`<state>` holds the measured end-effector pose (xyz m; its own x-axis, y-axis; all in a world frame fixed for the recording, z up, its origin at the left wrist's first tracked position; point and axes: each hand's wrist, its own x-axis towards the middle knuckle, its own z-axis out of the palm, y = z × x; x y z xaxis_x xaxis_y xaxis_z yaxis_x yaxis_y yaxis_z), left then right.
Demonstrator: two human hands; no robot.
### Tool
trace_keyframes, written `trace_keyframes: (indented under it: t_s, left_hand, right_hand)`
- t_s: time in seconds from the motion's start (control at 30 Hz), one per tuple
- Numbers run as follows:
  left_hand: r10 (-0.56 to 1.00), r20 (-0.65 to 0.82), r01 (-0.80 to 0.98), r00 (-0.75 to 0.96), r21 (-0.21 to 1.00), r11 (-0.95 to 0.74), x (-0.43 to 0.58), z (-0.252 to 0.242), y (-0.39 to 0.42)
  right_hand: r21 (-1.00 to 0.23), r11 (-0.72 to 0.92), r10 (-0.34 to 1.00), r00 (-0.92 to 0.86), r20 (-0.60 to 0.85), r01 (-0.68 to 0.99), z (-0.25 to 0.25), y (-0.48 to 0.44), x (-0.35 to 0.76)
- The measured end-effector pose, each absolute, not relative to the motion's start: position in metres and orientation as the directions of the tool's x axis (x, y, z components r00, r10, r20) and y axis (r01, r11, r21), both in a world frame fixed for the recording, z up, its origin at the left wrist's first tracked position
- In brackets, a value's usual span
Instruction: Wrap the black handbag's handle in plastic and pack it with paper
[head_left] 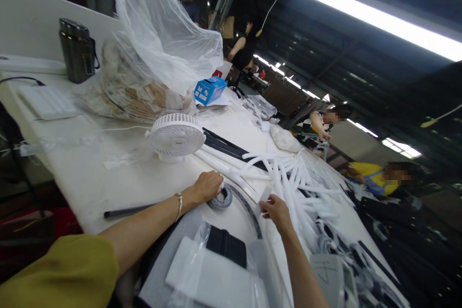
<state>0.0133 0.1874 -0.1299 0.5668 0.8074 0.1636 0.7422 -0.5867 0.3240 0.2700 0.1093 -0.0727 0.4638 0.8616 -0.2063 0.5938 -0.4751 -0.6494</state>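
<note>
Left hand (208,186): fingers curled in, narrow, at the upper left edge of a grey coil (221,198); can't tell if it grips the coil or just rests there. Right hand (277,209): thumb and fingers pinched on a small whitish piece (266,195), held up right of the coil. Coil lies on the table (135,180), just below the left hand's fingertips; a curved dark strip (249,208) arcs between the hands. Coil looks light and bendy, likely to spring loose; best held across its rim. Whitish piece seems thin, light, maybe slippery; pinch by an edge. Containers: nearer the body, between the forearms, a white flat packet (216,274) in clear plastic, black item (226,248) at its far edge, inside or on top unclear. Beyond the left hand, a big clear bag (164,33) with brownish contents (133,98); farther, a blue box (210,90), contents hidden. Flask (76,50) far left of it, lid on.
</note>
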Motion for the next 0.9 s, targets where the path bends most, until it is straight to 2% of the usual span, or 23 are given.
trace_keyframes:
  t_s: [0.07, 0.13, 0.23, 0.33, 0.43, 0.57, 0.7, 0.83, 0.9]
  left_hand:
    - [0.811, 0.170, 0.742, 0.560, 0.333, -0.582, 0.012, -0.127, 0.187]
    - [0.810, 0.183, 0.737, 0.558, 0.340, -0.584, 0.012, -0.123, 0.185]
    - [0.800, 0.204, 0.725, 0.565, 0.341, -0.598, 0.012, -0.115, 0.183]
    - [0.790, 0.217, 0.717, 0.574, 0.332, -0.612, 0.010, -0.110, 0.182]
    - [0.784, 0.227, 0.716, 0.577, 0.322, -0.620, 0.007, -0.107, 0.181]
    - [0.779, 0.235, 0.711, 0.582, 0.318, -0.627, 0.006, -0.104, 0.178]
    - [0.769, 0.239, 0.698, 0.592, 0.325, -0.638, 0.008, -0.100, 0.175]
    - [0.772, 0.238, 0.687, 0.590, 0.353, -0.635, 0.008, -0.097, 0.172]
    - [0.772, 0.241, 0.677, 0.588, 0.376, -0.633, 0.008, -0.097, 0.171]
  right_hand:
    - [-0.773, -0.315, 0.896, 0.442, -0.050, 0.551, -0.060, 0.100, 0.255]
    - [-0.844, -0.171, 0.909, 0.412, 0.064, 0.509, -0.052, 0.091, 0.232]
    - [-0.853, 0.050, 0.944, 0.255, 0.211, 0.520, -0.053, 0.082, 0.196]
    - [-0.694, 0.265, 0.928, 0.018, 0.371, 0.669, -0.067, 0.079, 0.172]
    - [-0.546, 0.362, 0.898, -0.124, 0.423, 0.756, -0.084, 0.079, 0.166]
    - [-0.435, 0.431, 0.873, -0.242, 0.424, 0.791, -0.097, 0.078, 0.167]
    - [-0.314, 0.425, 0.852, -0.259, 0.454, 0.849, -0.099, 0.087, 0.165]
    - [-0.101, 0.443, 0.784, -0.331, 0.525, 0.891, -0.102, 0.111, 0.166]
    - [-0.042, 0.504, 0.748, -0.412, 0.520, 0.863, -0.105, 0.124, 0.167]
